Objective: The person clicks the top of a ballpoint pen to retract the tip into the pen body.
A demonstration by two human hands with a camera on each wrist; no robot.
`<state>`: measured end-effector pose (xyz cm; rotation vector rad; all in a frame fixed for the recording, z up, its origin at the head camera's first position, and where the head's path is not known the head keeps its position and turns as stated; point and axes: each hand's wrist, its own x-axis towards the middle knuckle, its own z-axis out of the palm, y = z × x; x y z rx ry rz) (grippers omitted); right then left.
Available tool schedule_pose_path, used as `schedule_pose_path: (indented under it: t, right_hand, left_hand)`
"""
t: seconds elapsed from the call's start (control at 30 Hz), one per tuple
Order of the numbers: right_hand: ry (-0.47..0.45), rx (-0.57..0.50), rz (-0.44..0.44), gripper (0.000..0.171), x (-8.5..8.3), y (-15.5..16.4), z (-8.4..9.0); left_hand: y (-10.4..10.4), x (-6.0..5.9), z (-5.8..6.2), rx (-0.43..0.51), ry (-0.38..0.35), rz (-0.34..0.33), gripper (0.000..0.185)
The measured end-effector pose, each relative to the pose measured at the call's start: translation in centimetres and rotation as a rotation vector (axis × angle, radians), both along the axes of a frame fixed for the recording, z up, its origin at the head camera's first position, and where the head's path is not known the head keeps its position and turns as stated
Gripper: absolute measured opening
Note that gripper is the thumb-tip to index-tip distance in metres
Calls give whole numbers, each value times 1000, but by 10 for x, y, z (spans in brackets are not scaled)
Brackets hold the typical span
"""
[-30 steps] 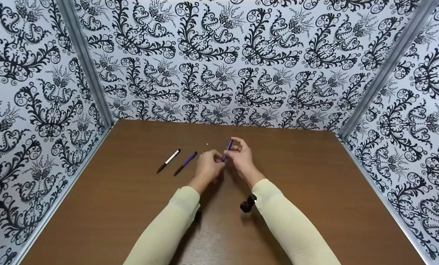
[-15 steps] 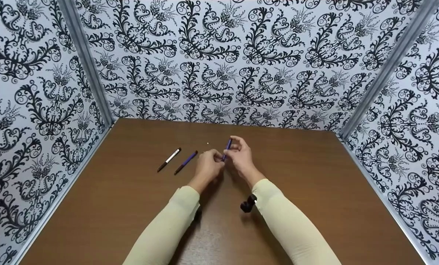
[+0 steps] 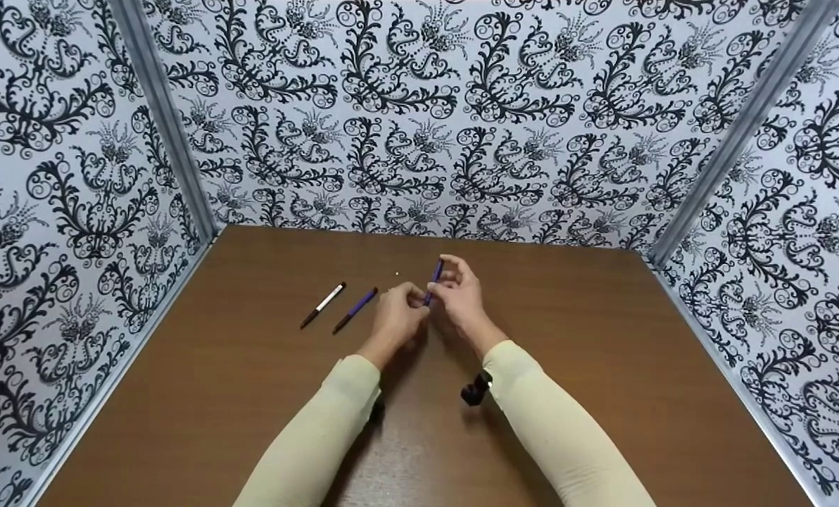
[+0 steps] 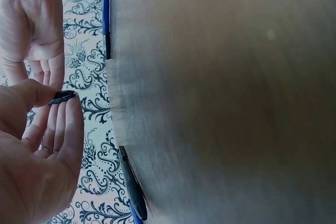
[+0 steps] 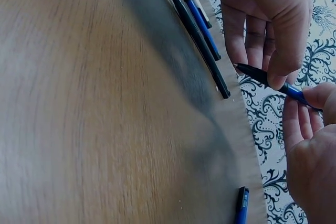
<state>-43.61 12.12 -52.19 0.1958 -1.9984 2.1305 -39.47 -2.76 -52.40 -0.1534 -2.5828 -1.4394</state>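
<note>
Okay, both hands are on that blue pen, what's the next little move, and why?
Probably ease the hands apart along the blue pen: the left hand pinches its dark tip end while the right hand grips the barrel, above the table. Whether the tip section is loose cannot be told.

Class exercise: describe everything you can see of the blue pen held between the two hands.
The blue pen is slim, looks like plastic, with a blue barrel and a black tapered front end. It is off the brown table, slanting up and away. The left hand pinches its lower black end; the right hand grips the blue barrel. Nothing else touches it.
</note>
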Motion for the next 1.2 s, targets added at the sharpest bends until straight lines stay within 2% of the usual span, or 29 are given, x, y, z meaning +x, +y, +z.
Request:
schedule_pose_path:
  t: [0.27,0.53,1.2]
  right_hand:
    - [32,-4,12,65,1,1,4]
    - [41,-2,12,64,0,1,7]
    - [72,12,25,65,1,4,16]
  left_hand:
    - [-1,-2,-1,-12,46,-10,15]
    - [-3,-2,0,37,30,-23,16]
    - [-4,-2,3,103,106,-74,16]
